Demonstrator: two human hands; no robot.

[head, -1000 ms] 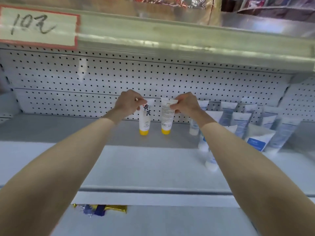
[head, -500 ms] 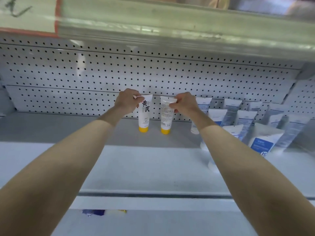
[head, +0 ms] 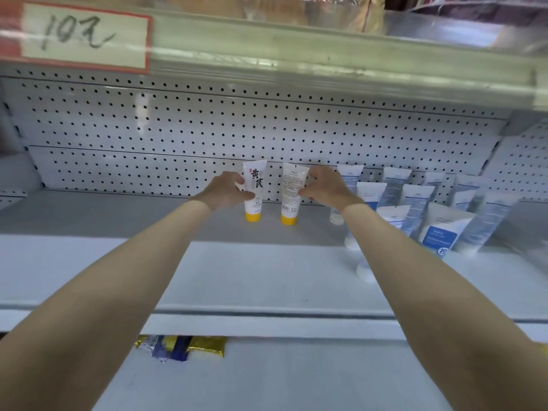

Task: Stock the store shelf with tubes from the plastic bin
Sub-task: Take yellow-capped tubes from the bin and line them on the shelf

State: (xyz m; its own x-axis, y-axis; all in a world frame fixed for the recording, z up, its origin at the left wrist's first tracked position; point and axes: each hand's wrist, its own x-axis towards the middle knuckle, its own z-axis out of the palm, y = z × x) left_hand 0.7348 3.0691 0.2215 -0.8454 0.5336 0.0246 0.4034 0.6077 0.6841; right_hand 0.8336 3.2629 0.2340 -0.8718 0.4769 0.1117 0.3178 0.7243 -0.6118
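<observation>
Centre frame, at the back of the smooth grey metal shelf (head: pixel 118 221), the left hand (head: pixel 226 191) pinches the left edge of the left yellow-capped tube (head: pixel 254 188) between curled finger and thumb. This glossy white plastic tube stands upright on its round yellow cap, flat crimped end up, black characters facing the camera. Just beside it but apart, the right yellow-capped tube (head: pixel 292 188) stands the same way, fine-print back showing, its right edge pinched by the right hand (head: pixel 326 185); farther right, blue-and-white tubes (head: pixel 415 200) stand cap-down before the perforated white back panel (head: pixel 178 129).

Open shelf (head: pixel 118 221) room lies left of the yellow-capped tubes (head: pixel 253 191); blue-labelled tubes (head: pixel 415 203) crowd the right.
</observation>
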